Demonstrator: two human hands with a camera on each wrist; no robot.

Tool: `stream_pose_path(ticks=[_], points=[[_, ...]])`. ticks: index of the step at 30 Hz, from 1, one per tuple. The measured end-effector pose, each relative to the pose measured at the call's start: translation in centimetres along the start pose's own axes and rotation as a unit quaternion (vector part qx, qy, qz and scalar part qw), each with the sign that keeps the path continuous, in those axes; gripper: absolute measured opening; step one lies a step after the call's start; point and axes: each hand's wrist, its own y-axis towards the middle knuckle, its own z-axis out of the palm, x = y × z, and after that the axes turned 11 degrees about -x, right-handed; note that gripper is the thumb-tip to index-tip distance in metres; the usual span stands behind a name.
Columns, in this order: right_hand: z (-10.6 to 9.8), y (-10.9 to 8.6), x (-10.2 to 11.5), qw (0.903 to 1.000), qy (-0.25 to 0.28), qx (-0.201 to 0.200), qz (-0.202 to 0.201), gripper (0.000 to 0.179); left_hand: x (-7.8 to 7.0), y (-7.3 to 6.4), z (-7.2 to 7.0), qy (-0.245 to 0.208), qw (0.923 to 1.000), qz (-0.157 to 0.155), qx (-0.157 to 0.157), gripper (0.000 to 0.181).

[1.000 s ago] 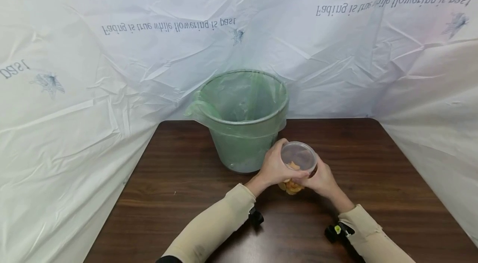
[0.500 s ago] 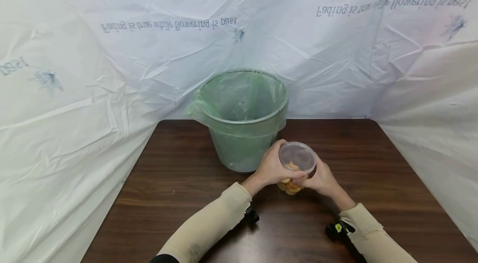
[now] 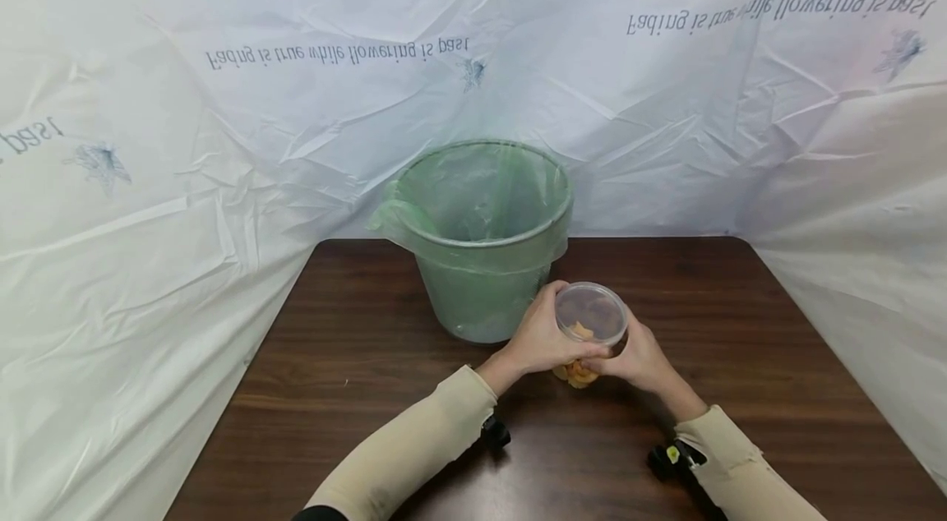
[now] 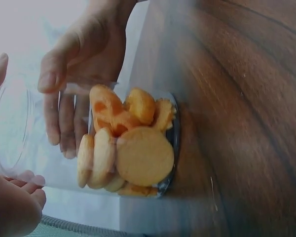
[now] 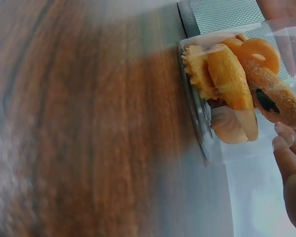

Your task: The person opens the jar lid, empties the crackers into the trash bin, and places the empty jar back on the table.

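Note:
A clear plastic jar (image 3: 590,314) stands upright on the brown table with its round top toward the head camera. Several cookies (image 4: 144,154) of different shapes lie in its lower part: round pale ones, a twisted one and ridged ones. From the left side my left hand (image 3: 543,336) grips the jar near its top, thumb across the near side. My right hand (image 3: 642,354) holds it from the right, its thumb meeting the left thumb in front. In the right wrist view, a sugar-coated cookie (image 5: 274,94) shows through the jar wall, near the right fingers (image 5: 287,153).
Behind and left of the jar stands a bin (image 3: 473,299) with a translucent green bag (image 3: 403,217) folded over its rim. White printed plastic sheeting (image 3: 333,118) hangs around the back and sides of the wooden table (image 3: 355,406).
Both hands keep their hold on the jar, which stays in nearly the same spot. The left forearm has shifted slightly to the left.

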Motion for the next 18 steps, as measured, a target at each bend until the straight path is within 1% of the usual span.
stream_pose_path(ticks=[4,6,11,15,18], points=[[-0.1,0.0,0.3,1.0000,0.004,0.000,0.004,0.094,0.1,0.1,-0.4,0.008,0.9998,0.019,0.001,0.097],[-0.1,0.0,0.3,1.0000,0.010,-0.001,-0.001,0.095,0.1,0.1,-0.7,0.020,0.9994,0.028,0.001,0.097],[-0.1,0.0,0.2,0.9998,0.019,0.002,-0.009,0.097,-0.3,0.1,-1.3,0.052,0.9979,0.039,0.003,0.101],[-0.2,0.1,0.3,0.9998,0.018,0.006,-0.006,0.096,-0.8,0.1,-1.3,0.066,0.9968,0.045,0.000,0.103],[-0.2,0.1,0.3,0.9999,0.010,0.008,-0.005,0.096,-1.2,0.0,-1.1,0.085,0.9953,0.046,-0.007,0.105]])
